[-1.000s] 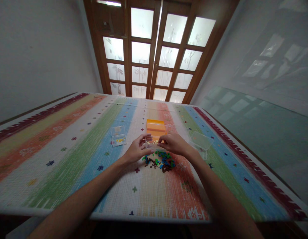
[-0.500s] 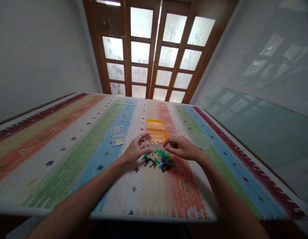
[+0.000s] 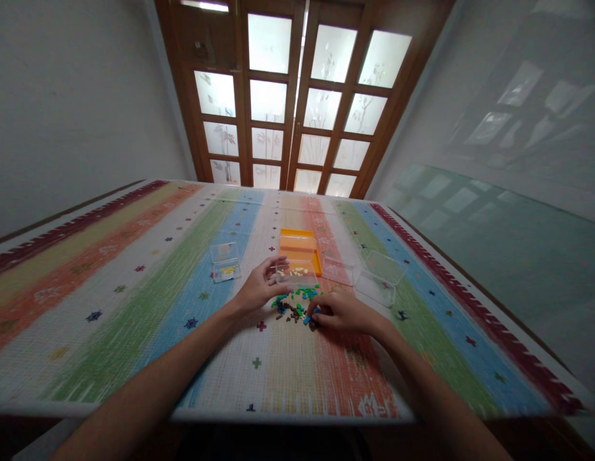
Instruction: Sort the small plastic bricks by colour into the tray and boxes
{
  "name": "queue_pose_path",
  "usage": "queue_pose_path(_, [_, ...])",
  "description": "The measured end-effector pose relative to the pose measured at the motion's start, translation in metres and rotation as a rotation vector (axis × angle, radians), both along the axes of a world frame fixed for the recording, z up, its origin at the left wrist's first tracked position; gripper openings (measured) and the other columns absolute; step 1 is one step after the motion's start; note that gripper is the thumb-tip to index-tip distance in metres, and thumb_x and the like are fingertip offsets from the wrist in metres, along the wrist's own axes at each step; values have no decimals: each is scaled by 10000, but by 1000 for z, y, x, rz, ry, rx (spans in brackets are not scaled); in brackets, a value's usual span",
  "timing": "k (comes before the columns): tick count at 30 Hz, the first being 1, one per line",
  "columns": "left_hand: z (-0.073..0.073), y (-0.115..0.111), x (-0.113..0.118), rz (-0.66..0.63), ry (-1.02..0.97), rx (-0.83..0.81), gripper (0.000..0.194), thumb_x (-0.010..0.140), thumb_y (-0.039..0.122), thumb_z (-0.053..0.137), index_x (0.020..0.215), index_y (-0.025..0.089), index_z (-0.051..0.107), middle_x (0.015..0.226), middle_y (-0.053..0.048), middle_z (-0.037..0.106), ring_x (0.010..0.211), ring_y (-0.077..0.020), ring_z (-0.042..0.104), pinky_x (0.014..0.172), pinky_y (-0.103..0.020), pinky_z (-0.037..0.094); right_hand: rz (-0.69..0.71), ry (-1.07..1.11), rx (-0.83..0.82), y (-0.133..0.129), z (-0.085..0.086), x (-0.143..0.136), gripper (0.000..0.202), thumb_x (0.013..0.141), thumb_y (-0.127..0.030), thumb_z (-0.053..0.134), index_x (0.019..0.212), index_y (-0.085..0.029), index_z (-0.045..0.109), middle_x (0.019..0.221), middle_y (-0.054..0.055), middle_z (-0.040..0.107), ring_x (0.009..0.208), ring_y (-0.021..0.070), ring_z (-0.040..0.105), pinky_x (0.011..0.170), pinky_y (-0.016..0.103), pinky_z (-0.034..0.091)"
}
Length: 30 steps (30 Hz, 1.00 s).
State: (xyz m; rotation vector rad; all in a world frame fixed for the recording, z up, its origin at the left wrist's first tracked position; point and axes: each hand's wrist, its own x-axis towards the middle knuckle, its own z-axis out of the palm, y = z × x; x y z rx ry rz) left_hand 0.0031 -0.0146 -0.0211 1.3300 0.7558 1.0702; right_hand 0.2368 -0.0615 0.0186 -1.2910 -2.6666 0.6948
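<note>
- Small green, blue and brown hard-plastic pieces (image 3: 293,314) are heaped on the striped cloth (image 3: 282,378); they should prove light, stiff and slightly slippery, best pinched singly by opposite edges.
- The clear, probably brittle plastic box (image 3: 307,282), set just beyond, is best steadied by its end walls.
- At its left end, the left hand (image 3: 253,291) is held wide.
- The right hand (image 3: 344,310) has been lowered from beside the box to the heap, fingers curled narrow; whether anything is pinched cannot be told.
</note>
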Motion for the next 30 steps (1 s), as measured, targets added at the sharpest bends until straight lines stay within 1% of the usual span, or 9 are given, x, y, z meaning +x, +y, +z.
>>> queue_pose_path(6, [0,0,0,2,3,17,727,620,194,866,1280,184,562,1402,-169,554,1261,-303,579,1111,-525,435,-18,-60,104,1,-4,0,190,860,-160,606,966,-201,759,723,15,691,665,139,591,644,233,371])
queue_pose_path(9, [0,1,0,9,10,14,728,618,199,870,1278,185,563,1403,-168,554,1254,-300,583,1111,-524,435,-25,-76,136,3,-7,1,190,855,-164,605,962,-197,758,728,24,690,679,146,591,640,237,357])
queue_pose_path(14, [0,0,0,8,12,16,724,620,210,875,1276,191,569,1419,-166,541,1272,-304,568,1108,-519,437,-32,-81,113,2,-6,-2,195,854,-136,583,925,-193,755,759,31,708,692,143,608,636,229,363])
queue_pose_path(19, [-1,0,0,5,14,32,718,630,214,865,1282,190,566,1406,-170,547,1301,-310,545,1106,-516,437,-48,-136,192,3,-3,-8,188,841,-159,599,929,-205,758,816,45,731,734,155,618,628,230,341])
queue_pose_path(24, [-1,2,0,2,30,50,714,628,224,861,1275,194,561,1404,-166,550,1316,-316,533,1111,-524,428,-47,-160,191,8,-2,-11,234,845,-161,594,983,-228,770,853,47,744,750,158,619,604,234,312])
queue_pose_path(30, [-1,3,-1,3,30,53,716,633,224,861,1280,179,557,1399,-172,551,1311,-318,537,1107,-521,435,-29,-161,162,12,1,-13,209,840,-150,606,944,-207,778,817,52,732,732,157,604,608,238,325])
